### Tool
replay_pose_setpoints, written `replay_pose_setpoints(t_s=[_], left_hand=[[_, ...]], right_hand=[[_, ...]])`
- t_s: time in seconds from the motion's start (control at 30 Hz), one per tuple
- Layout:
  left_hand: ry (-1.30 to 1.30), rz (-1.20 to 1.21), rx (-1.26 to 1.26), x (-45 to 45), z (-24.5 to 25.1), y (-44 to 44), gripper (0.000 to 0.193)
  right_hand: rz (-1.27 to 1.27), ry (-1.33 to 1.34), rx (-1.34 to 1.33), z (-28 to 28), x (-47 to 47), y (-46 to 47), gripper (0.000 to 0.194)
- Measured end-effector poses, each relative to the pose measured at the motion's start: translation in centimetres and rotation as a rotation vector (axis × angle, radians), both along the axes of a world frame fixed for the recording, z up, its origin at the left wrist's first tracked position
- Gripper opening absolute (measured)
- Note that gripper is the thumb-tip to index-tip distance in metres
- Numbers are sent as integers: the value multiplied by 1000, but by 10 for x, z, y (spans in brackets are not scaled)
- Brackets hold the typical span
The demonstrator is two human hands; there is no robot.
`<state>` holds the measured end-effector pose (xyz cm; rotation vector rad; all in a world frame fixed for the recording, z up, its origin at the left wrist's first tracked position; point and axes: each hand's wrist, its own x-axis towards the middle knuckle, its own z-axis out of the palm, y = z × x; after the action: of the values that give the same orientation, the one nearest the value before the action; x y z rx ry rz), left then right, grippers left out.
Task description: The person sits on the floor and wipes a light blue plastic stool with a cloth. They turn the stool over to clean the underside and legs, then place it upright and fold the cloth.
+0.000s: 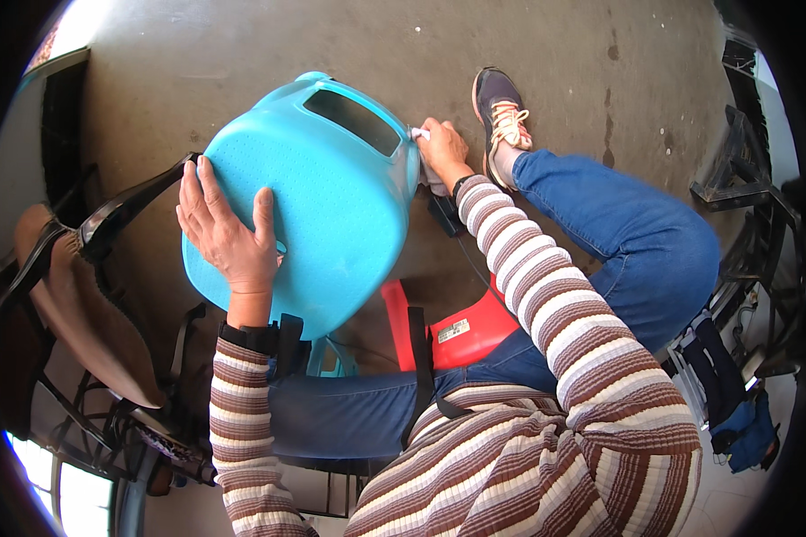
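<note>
A turquoise plastic stool point(316, 215) is tilted in front of me, its dimpled seat turned up towards me. A wide slot point(353, 121) opens in its far side panel. My left hand point(232, 235) lies spread on the seat near its left edge, thumb apart from the fingers. With bent fingers, my right hand point(443, 149) holds a pale cloth point(434, 176) against the right side of the stool. Part of the cloth hangs below that hand, and the rest is hidden by the fingers. Another turquoise piece point(329, 359) shows under the seat's near edge; I cannot tell whether it belongs to this stool.
Between my legs is a red plastic seat point(473, 329) bearing a label. A black device point(446, 213) with a thin cable sits below my right wrist. On the left stands a wooden chair with a brown seat point(87, 309). Black metal frames point(745, 194) line the right side.
</note>
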<state>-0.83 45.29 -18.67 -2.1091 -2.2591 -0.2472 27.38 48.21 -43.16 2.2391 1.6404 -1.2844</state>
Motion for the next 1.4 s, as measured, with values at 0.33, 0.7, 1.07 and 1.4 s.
replay_pose_setpoints(t_s=[0.33, 0.7, 1.07, 1.4], left_hand=[[-120, 9, -40, -17, 11, 14, 62], [-854, 411, -935, -70, -7, 110, 89], [-1162, 390, -545, -29, 119, -12, 58], [-797, 326, 49, 21, 111, -110, 69]], right_hand=[[-26, 40, -305, 16, 42, -85, 24], [-664, 315, -45, 4, 26, -69, 46], [-876, 1392, -110, 195, 35, 43, 35], [-298, 1580, -260, 365, -48, 10, 42]])
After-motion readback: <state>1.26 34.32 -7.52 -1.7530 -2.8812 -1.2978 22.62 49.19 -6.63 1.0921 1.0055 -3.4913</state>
